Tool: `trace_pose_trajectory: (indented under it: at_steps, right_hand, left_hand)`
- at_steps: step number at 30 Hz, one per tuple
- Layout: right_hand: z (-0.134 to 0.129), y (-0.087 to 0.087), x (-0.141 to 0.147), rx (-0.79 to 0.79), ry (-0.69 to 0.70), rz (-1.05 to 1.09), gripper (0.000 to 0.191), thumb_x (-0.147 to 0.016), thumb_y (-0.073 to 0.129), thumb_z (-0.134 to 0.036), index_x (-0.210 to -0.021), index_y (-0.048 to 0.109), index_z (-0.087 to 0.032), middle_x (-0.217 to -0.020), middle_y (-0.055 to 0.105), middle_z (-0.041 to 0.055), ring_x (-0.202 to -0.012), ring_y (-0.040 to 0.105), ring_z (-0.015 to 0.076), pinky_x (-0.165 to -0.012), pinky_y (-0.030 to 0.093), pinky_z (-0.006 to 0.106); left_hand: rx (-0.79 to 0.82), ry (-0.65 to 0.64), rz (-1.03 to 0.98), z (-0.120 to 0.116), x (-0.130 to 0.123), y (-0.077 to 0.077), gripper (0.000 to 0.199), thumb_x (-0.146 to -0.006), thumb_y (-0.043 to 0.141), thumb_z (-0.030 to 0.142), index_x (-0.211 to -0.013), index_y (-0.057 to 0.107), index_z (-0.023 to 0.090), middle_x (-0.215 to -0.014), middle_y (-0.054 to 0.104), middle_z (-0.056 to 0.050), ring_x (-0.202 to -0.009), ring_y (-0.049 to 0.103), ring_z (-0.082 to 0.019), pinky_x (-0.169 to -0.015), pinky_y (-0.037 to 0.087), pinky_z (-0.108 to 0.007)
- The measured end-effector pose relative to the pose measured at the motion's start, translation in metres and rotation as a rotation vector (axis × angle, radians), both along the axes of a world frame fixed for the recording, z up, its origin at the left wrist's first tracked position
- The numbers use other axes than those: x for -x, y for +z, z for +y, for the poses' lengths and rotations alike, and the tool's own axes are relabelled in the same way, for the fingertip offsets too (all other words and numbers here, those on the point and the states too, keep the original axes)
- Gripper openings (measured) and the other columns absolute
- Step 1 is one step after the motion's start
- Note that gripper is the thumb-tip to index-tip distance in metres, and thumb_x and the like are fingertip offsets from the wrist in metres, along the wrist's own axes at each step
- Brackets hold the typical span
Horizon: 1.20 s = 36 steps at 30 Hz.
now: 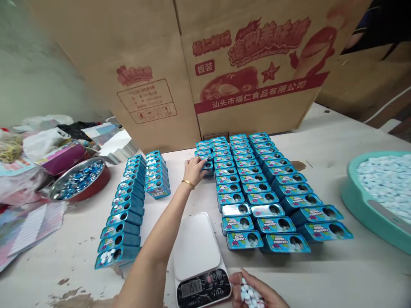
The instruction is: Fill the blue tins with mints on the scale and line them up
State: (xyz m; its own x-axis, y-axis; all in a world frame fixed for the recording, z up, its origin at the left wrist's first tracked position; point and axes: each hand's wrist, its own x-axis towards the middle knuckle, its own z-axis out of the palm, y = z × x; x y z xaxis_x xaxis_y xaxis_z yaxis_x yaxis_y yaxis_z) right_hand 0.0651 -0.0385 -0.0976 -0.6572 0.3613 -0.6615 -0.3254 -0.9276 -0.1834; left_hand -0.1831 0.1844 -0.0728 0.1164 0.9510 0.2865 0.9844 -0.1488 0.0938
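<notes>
My left hand (194,170), with a gold bangle at the wrist, reaches forward to a blue tin (208,166) at the near end of the shortest row. Its fingers are closed on that tin. Low in the view, my right hand (257,291) is cupped around a heap of small white candies (250,295). Between my arms lies a white scale (196,248) with a bare plate and a lit display. Rows of blue tins (244,239) with round openings stand right of the scale. On the left, more tins (120,231) stand in two rows, several with white candies on top.
A teal basin (359,194) full of white candies sits at the right edge. Large cardboard boxes (147,77) rise behind the tins. At the left are a red-sided bowl (104,177) of blue and silver pieces, plastic bags and printed sheets (32,231).
</notes>
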Motion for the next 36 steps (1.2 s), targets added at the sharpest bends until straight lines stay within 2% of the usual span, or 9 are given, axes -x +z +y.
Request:
trace_pose_trajectory:
  at_steps: [3, 6, 10, 14, 20, 24, 27, 31, 36]
  right_hand:
    - [-0.001, -0.005, -0.001, 0.022, -0.011, 0.004, 0.033, -0.06, 0.078, -0.04, -0.071, 0.071, -0.011, -0.052, 0.062, 0.0042, -0.047, 0.057, 0.0087, -0.036, 0.031, 0.012]
    - [-0.006, -0.015, -0.001, 0.026, -0.001, 0.007, 0.033, -0.062, 0.077, -0.041, -0.073, 0.071, -0.011, -0.053, 0.061, 0.0027, -0.045, 0.054, 0.0071, -0.035, 0.029, 0.012]
    - [-0.015, -0.021, 0.0, 0.033, 0.07, 0.022, 0.033, -0.067, 0.073, -0.042, -0.078, 0.071, -0.012, -0.055, 0.061, 0.0025, -0.048, 0.054, 0.0077, -0.037, 0.032, 0.013]
    - [-0.019, -0.006, 0.002, 0.003, 0.111, 0.04, 0.035, -0.067, 0.073, -0.043, -0.079, 0.071, -0.011, -0.058, 0.062, 0.0034, -0.053, 0.057, 0.0101, -0.04, 0.036, 0.015]
    - [-0.019, 0.017, -0.002, -0.084, 0.082, -0.008, 0.032, -0.069, 0.071, -0.04, -0.079, 0.07, -0.01, -0.061, 0.061, 0.0024, -0.058, 0.059, 0.012, -0.043, 0.041, 0.017]
    - [-0.02, 0.019, -0.008, -0.072, 0.033, -0.005, 0.027, -0.077, 0.064, -0.036, -0.082, 0.069, -0.01, -0.064, 0.06, 0.0021, -0.058, 0.06, 0.0105, -0.043, 0.039, 0.016]
    - [-0.024, 0.022, -0.011, -0.075, 0.048, -0.002, 0.025, -0.079, 0.063, -0.033, -0.082, 0.069, -0.009, -0.065, 0.06, 0.0025, -0.059, 0.061, 0.0116, -0.046, 0.042, 0.017]
    - [-0.027, 0.025, -0.016, -0.052, 0.067, 0.011, 0.025, -0.079, 0.062, -0.033, -0.083, 0.068, -0.009, -0.066, 0.061, 0.003, -0.059, 0.062, 0.0124, -0.049, 0.044, 0.017]
    - [-0.028, 0.024, -0.019, -0.049, 0.039, 0.027, 0.025, -0.079, 0.062, -0.033, -0.082, 0.068, -0.009, -0.065, 0.062, 0.0034, -0.058, 0.061, 0.0118, -0.047, 0.042, 0.017]
  left_hand:
    - [-0.032, 0.025, 0.003, -0.009, 0.001, 0.001, 0.045, -0.082, 0.058, 0.036, -0.124, 0.05, 0.022, -0.124, 0.05, -0.011, -0.112, 0.044, -0.026, -0.092, 0.028, -0.039]
    - [-0.11, 0.084, 0.006, -0.045, 0.013, 0.009, 0.046, -0.085, 0.052, 0.04, -0.126, 0.046, 0.021, -0.128, 0.048, -0.012, -0.117, 0.041, -0.025, -0.096, 0.027, -0.038]
    - [-0.186, 0.411, 0.091, -0.107, 0.046, 0.018, 0.042, -0.081, 0.057, 0.041, -0.116, 0.051, 0.018, -0.125, 0.05, -0.013, -0.116, 0.043, -0.029, -0.096, 0.029, -0.043]
    - [-0.023, 0.596, 0.246, -0.139, 0.078, 0.014, 0.029, -0.076, 0.063, 0.033, -0.103, 0.059, 0.022, -0.132, 0.046, -0.014, -0.125, 0.036, -0.033, -0.098, 0.029, -0.051]
    - [0.069, 0.322, 0.334, -0.148, 0.073, 0.037, 0.009, -0.081, 0.054, 0.019, -0.087, 0.061, 0.021, -0.126, 0.053, -0.009, -0.124, 0.041, -0.029, -0.105, 0.023, -0.052]
    - [0.162, 0.19, 0.338, -0.179, 0.031, 0.079, 0.01, -0.086, 0.05, 0.024, -0.087, 0.058, 0.018, -0.099, 0.06, -0.009, -0.09, 0.058, -0.024, -0.08, 0.043, -0.038]
    - [0.3, 0.071, 0.334, -0.201, -0.009, 0.099, 0.012, -0.087, 0.051, 0.028, -0.086, 0.057, 0.017, -0.095, 0.058, -0.007, -0.086, 0.057, -0.022, -0.071, 0.043, -0.033]
    - [0.465, -0.033, 0.287, -0.215, -0.043, 0.091, 0.012, -0.087, 0.051, 0.028, -0.089, 0.056, 0.017, -0.097, 0.059, -0.006, -0.086, 0.057, -0.02, -0.071, 0.043, -0.031]
    - [0.458, -0.076, 0.196, -0.211, -0.046, 0.086, 0.022, -0.084, 0.056, 0.039, -0.091, 0.054, 0.018, -0.093, 0.06, -0.005, -0.085, 0.056, -0.021, -0.074, 0.044, -0.033]
